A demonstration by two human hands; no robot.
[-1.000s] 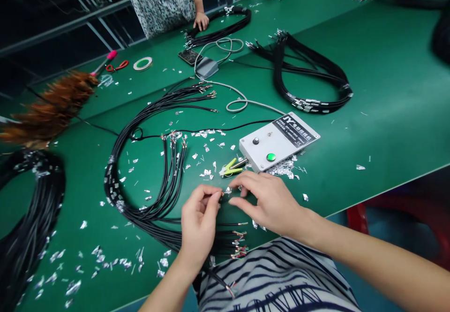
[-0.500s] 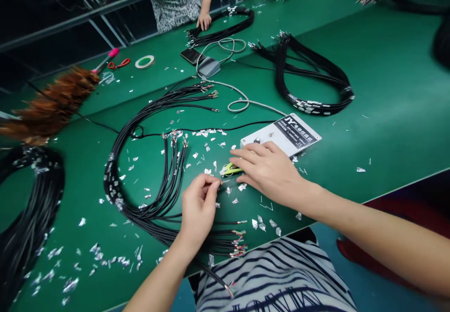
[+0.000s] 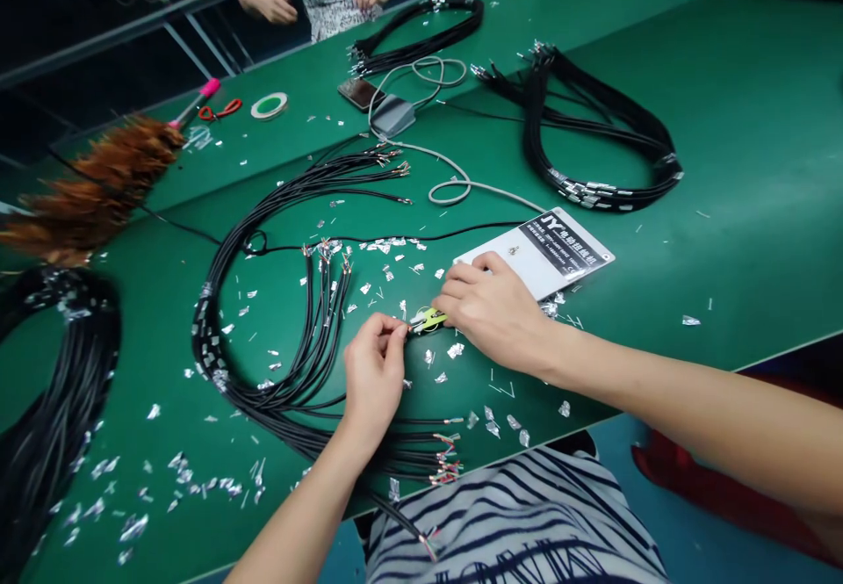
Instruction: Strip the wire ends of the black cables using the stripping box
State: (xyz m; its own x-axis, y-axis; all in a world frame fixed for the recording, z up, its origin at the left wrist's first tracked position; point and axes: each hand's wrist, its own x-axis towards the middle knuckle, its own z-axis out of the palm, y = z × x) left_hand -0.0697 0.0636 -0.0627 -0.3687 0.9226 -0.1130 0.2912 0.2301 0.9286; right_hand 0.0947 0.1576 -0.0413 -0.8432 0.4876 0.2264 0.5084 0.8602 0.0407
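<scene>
The left hand (image 3: 374,369) had thumb and forefinger pinched shut on the bared wire end (image 3: 404,329) of one of the black cables (image 3: 314,338), and held it right at the mouth of the yellow-green clip (image 3: 427,319). The clip lay on the green table (image 3: 724,171) just in front of the grey box (image 3: 559,250). The right hand (image 3: 495,310) was curled down over the back of the clip, its fingers closed on it, though the thumb was hidden and how hard it pressed could not be told. To do this well, the wire end probably wanted feeding straight into the clip's mouth, with the pinch close to the tip so that the thin strands would not bend or splay, and with the clip kept flat and steady against the table. The foil scraps (image 3: 454,351) lying just beside the clip were best kept out of its mouth. The left wrist was raised, with the forearm coming up from the table's near edge. The right forearm reached in low from the right, knuckles up, its heel resting near the front of the box.
</scene>
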